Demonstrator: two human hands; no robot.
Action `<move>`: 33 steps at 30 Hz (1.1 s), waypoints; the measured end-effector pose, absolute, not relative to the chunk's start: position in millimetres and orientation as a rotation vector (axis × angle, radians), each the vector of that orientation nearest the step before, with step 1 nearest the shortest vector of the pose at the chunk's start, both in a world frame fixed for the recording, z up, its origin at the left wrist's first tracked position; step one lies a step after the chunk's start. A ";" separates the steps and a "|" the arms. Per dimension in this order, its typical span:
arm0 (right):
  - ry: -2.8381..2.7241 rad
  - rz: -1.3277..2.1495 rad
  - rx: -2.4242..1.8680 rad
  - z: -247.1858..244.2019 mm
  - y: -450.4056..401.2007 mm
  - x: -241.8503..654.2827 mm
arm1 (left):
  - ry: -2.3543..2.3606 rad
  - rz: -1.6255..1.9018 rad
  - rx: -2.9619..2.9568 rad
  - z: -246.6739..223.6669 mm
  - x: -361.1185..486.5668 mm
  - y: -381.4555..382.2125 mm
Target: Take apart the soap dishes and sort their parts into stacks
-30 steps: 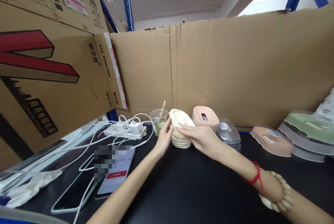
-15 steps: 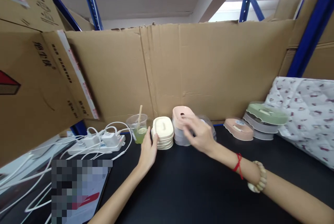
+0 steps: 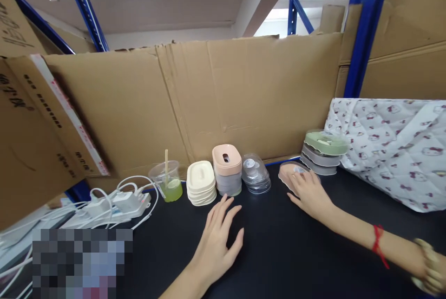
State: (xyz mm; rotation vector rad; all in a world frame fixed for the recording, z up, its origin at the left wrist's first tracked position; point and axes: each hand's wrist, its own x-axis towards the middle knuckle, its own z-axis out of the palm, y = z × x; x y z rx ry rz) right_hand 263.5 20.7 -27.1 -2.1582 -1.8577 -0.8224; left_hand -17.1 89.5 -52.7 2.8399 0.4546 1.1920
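Observation:
My left hand (image 3: 220, 238) is over the black table with its fingers spread, holding nothing. Just beyond its fingertips is a stack of rounded boxes, with a pink lid (image 3: 226, 156) that has a slot on top. To the left of that stack are several piled cream lids (image 3: 201, 177). Clear plastic covers (image 3: 255, 173) lie nested on the right. My right hand (image 3: 309, 193) rests its fingers over a pink oval case (image 3: 287, 171) with a clear cover, thumb held apart in front. The hand partly hides the case.
A cup of green drink (image 3: 172, 190) with a straw stands left of the cream lids. White cables and a power strip (image 3: 114, 208) lie farther left. Green and grey cases (image 3: 324, 148) are stacked beside a quilted white bag (image 3: 393, 150). Cardboard (image 3: 139, 113) walls the back.
My right hand has moved right, from the slotted pink lid to the pink oval case. My left hand has left the cream lids and come nearer. The view has turned right.

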 end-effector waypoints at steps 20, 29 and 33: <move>-2.099 0.134 -1.189 -6.0 -8.0 186.1 | 0.289 0.601 2.141 -63.0 -21.6 111.4; -1.639 -0.284 -2.130 50.9 77.4 183.4 | 0.359 0.515 2.294 -56.3 -26.0 105.0; -1.701 -0.198 -2.201 47.4 99.3 174.2 | 0.309 0.539 2.276 -58.2 -28.0 104.2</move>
